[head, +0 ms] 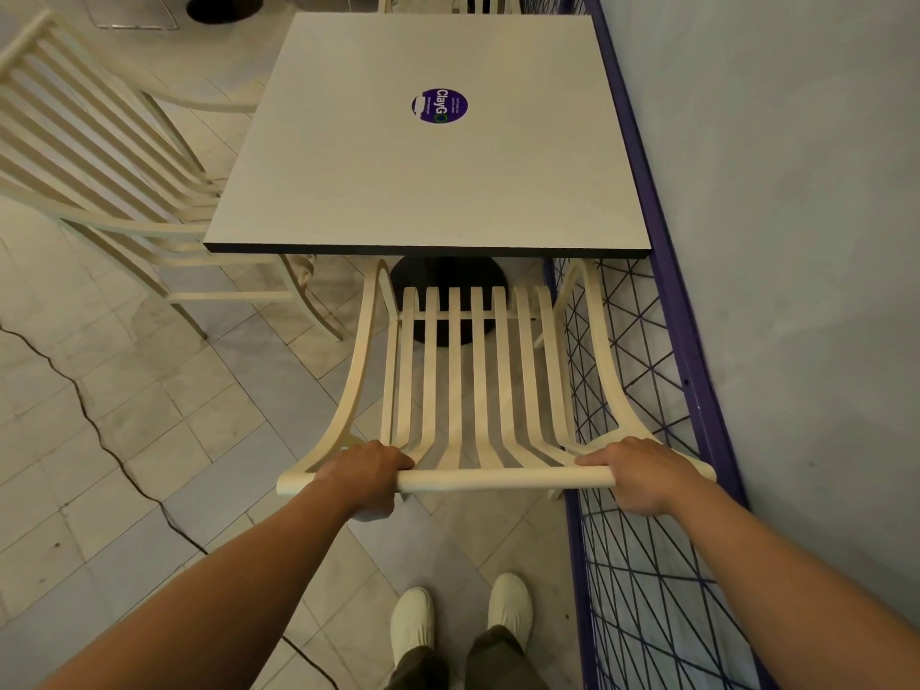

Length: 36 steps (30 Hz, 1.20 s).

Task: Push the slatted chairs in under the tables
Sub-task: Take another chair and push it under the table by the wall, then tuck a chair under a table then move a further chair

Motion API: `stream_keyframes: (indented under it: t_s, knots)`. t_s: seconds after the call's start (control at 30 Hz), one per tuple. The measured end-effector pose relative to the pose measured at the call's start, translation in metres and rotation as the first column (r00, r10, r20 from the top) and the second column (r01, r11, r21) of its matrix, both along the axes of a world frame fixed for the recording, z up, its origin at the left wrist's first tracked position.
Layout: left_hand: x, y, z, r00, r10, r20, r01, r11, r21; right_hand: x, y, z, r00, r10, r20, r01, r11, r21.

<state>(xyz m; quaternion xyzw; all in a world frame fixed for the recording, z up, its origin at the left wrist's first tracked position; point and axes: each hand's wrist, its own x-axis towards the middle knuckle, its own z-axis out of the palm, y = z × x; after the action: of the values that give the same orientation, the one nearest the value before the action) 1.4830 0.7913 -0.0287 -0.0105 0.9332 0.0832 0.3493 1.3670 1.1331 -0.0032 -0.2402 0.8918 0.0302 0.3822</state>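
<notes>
A cream slatted chair (478, 381) stands right in front of me, its back facing me and its seat partly under the near edge of a square white table (378, 181). My left hand (366, 478) grips the left part of the chair's top rail. My right hand (639, 473) grips the right part of the same rail. The table carries a round purple sticker (439, 106) and stands on a black round base (444, 283).
A second slatted chair (99, 156) stands angled at the table's left side. A purple wire-mesh railing (642, 490) and a grey wall (796, 241) run close along the right. Another chair (473, 2) shows beyond the table. My white shoes (413, 625) stand on the tiled floor.
</notes>
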Motion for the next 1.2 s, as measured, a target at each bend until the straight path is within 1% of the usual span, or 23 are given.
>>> stream_keyframes:
  t_s: [0.1,0.3,0.47,0.6,0.67,0.87,1.03,1.13,1.2]
  knots:
    - [-0.004,0.000,0.000,1.000,0.007,0.000,-0.007,1.000,0.004,-0.002,-0.001,0.000,1.000,-0.013,-0.009,0.013,1.000,0.002]
    - [-0.003,0.002,0.004,1.000,0.014,0.006,-0.014,0.999,0.042,0.000,0.001,0.007,1.000,-0.004,0.029,0.003,1.000,0.017]
    - [0.005,0.004,0.017,0.998,0.055,0.008,-0.056,0.997,0.061,0.004,-0.007,0.018,0.996,-0.021,0.086,0.023,1.000,-0.014]
    - [0.011,0.007,0.036,0.995,0.101,0.025,-0.102,0.992,0.076,0.015,-0.033,0.031,0.988,-0.054,0.145,0.064,0.996,-0.066]
    - [0.015,0.005,0.044,0.992,0.127,0.026,-0.129,0.985,0.114,0.020,-0.052,0.037,0.984,-0.053,0.171,0.070,0.993,-0.093]
    - [0.043,-0.032,0.062,0.973,0.231,-0.020,-0.227,0.967,0.119,0.034,-0.117,0.056,0.986,0.058,0.157,-0.039,0.992,-0.122]
    - [0.083,-0.064,0.071,0.907,0.412,-0.091,-0.390,0.901,0.189,0.042,-0.175,0.059,0.976,0.168,0.138,-0.143,0.974,-0.174]
    - [0.102,-0.079,0.078,0.874,0.481,-0.076,-0.459,0.865,0.203,0.046,-0.215,0.056,0.965,0.219,0.143,-0.183,0.956,-0.228]
    - [0.113,-0.093,0.080,0.854,0.519,-0.031,-0.506,0.844,0.179,0.049,-0.240,0.056,0.955,0.261,0.141,-0.220,0.941,-0.257]
